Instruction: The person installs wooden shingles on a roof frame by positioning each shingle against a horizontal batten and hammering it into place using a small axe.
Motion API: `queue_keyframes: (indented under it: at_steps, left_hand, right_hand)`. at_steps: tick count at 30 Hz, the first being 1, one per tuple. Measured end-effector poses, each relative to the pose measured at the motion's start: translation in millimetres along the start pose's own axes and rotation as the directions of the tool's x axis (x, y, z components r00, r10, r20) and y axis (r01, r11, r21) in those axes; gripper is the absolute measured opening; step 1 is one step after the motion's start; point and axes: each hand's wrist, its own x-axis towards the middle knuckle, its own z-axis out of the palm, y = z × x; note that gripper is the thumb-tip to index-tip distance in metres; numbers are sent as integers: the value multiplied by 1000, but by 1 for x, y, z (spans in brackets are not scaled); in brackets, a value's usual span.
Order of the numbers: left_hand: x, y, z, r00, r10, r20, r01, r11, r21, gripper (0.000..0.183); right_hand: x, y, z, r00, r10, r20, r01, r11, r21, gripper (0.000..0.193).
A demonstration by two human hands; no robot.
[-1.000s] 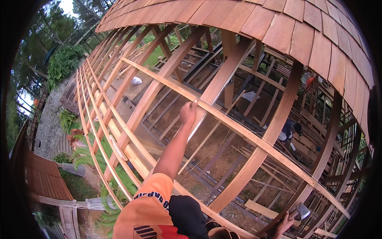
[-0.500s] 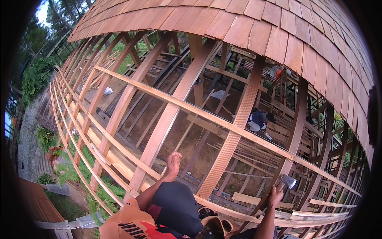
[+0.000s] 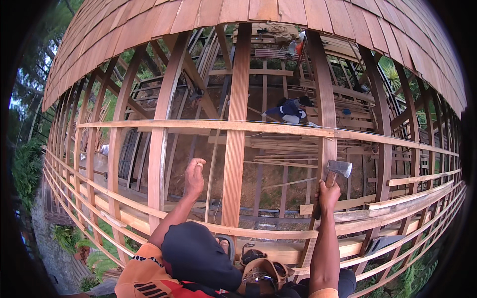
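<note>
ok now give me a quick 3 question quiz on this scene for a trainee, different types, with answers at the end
1. Which hand holds the metal-headed tool?
2. True or false: another person can be seen through the gaps between the rafters.
3. What colour are the roof shingles? a) bright blue b) reddish brown c) pure white

Key:
1. The right hand.
2. True.
3. b

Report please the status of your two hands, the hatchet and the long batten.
Left hand raised, half-curled, contents unclear. Right hand gripping hatchet, head up. Long batten across rafters ahead; co-worker below.
</note>
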Motion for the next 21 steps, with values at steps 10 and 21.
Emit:
queue_keyframes:
  at_steps: [10, 21]
  left_hand:
    - [-138, 59, -149, 835, -477, 276, 475, 877, 78, 17]
    - [-345, 185, -380, 767, -638, 68, 426, 586, 689, 27]
  right_hand:
    - [3, 10, 8, 989, 29, 143, -29, 1000, -4, 19]
    - [-134, -92, -119, 775, 329, 540, -433, 898, 75, 23]
